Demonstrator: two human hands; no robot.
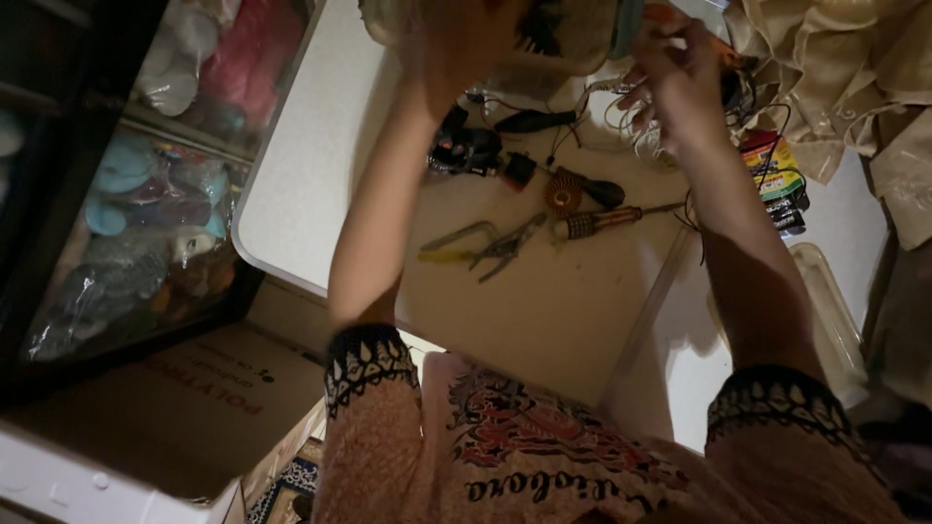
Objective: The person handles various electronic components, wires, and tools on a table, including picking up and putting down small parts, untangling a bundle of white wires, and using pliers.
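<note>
We raise our left hand point(456, 44) around a clear plastic container point(563, 34) above the pale table point(544, 301), while our right hand's fingers point(646, 92) pinch thin tangled wires point(621, 121), apparently sorting parts.

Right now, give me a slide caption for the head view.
Both hands, left and right, raised over a table with pliers, screwdriver and wires.
</note>
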